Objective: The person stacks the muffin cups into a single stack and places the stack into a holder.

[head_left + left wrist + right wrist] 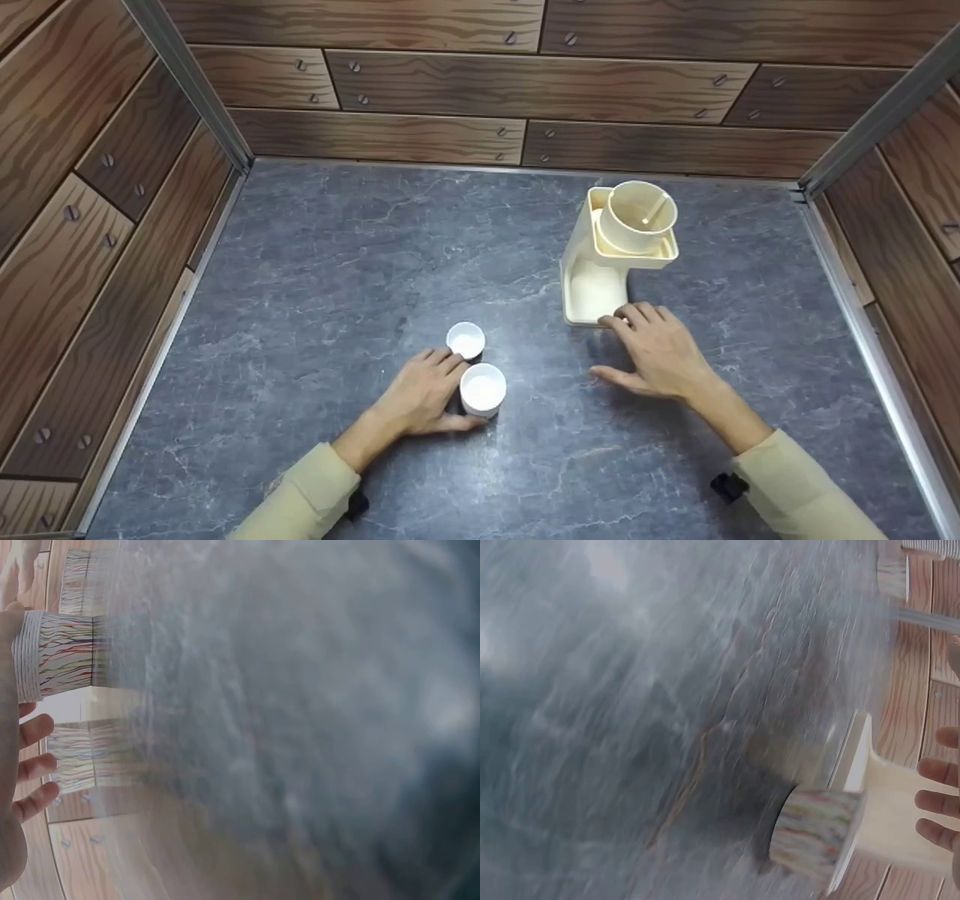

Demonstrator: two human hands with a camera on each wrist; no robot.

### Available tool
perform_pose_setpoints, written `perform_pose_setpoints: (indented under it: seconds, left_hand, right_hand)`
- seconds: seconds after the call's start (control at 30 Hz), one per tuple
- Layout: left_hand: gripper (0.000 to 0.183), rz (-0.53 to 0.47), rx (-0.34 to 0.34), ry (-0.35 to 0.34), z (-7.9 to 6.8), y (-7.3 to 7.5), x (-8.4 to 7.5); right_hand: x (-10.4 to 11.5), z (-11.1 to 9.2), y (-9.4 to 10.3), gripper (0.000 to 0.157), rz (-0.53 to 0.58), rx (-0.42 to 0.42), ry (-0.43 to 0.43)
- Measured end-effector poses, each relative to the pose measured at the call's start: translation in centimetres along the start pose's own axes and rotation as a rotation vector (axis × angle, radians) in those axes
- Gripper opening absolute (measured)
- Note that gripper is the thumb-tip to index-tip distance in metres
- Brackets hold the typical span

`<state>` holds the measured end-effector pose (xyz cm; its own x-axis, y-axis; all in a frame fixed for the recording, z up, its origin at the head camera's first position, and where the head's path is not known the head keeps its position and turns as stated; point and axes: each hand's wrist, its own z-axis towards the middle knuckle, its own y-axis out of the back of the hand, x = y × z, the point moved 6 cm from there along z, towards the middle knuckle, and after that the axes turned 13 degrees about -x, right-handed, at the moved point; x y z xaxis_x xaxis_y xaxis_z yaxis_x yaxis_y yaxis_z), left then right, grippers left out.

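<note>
My left hand [427, 394] grips a stack of white paper cups [482, 388] with its thumb and index finger on either side. In the left wrist view, the stack [66, 652] shows several nested rims and coloured wavy lines. Just beyond it stands another white cup [466, 339]; its patterned side [71, 757] shows past my other fingers. Beside the front of a cream stand [596, 296] is my right hand [652, 349], fingers relaxed and spread, holding nothing. I cannot tell whether a fingertip touches the stand's base.
A round cream tube [637, 229] with a thin rod inside sits atop the stand. The right wrist view shows a patterned cylinder [814, 832] by the stand, hidden from the head view. Wood-patterned walls [450, 86] enclose the dark marbled table [337, 247].
</note>
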<state>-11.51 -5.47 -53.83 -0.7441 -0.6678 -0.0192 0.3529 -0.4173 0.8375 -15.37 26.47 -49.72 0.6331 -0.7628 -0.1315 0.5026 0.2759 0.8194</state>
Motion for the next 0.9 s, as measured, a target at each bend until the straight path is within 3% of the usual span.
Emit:
perform_pose_setpoints:
  seconds: [0.4, 0.63, 0.9]
  left_hand:
    - [0.08, 0.018, -0.004, -0.013, 0.1, 0.0, 0.0]
    - [0.08, 0.011, -0.002, -0.009, 0.0, -0.1, 0.0]
    - [0.079, 0.008, 0.014, -0.002, 0.1, 0.0, 0.0]
  right_hand:
    - [-3.6, -1.4, -0.5, 0.086, -0.038, 0.055, -0.117]
    - [-5.0, -2.1, -0.9, 0.084, -0.078, 0.075, -0.158]
    - [-6.3, -2.9, -1.4, 0.083, -0.104, 0.144, -0.267]
